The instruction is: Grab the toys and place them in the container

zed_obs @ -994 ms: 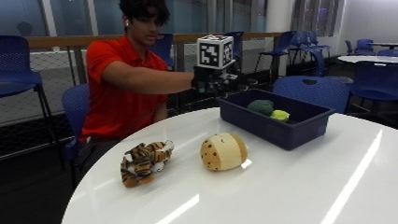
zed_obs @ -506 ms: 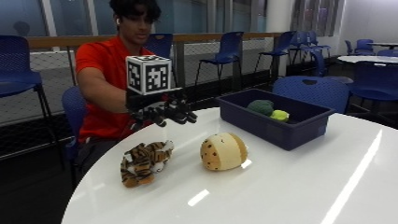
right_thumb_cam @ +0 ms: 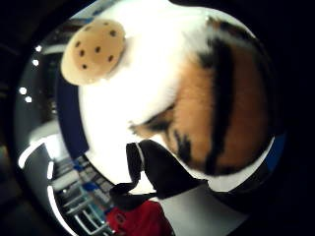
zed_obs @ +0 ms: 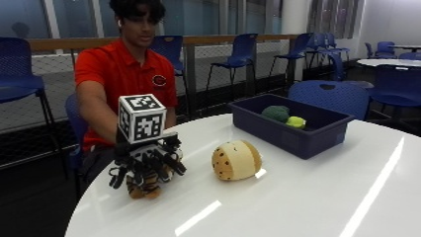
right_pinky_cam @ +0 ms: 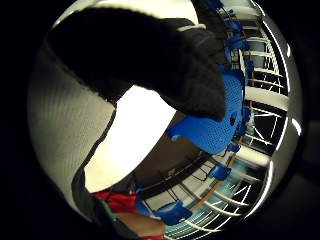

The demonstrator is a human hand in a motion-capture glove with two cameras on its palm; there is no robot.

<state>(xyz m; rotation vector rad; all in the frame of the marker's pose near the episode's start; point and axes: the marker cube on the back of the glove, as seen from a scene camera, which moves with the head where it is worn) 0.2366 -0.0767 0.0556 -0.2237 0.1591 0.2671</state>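
The gloved right hand [zed_obs: 146, 165] is coming down over the tiger toy [zed_obs: 143, 186] near the table's [zed_obs: 315, 197] edge closest to the person, fingers [zed_obs: 172, 165] spread and hanging down around it. Whether they are touching the toy is not clear from outside; only its orange-and-black lower end is showing beneath the glove. In the thumb-side palm view the tiger [right_thumb_cam: 216, 98] is filling much of the frame (so it is close under the palm), with a dark fingertip [right_thumb_cam: 162, 169] sitting just beside its striped fur. The cookie toy [zed_obs: 235, 160] is lying on the table just beside the hand, apart from it. The bin [zed_obs: 296, 136] is standing well apart at the table's far edge, holding a green toy [zed_obs: 276, 113] and a yellow-green toy [zed_obs: 296, 121] side by side.
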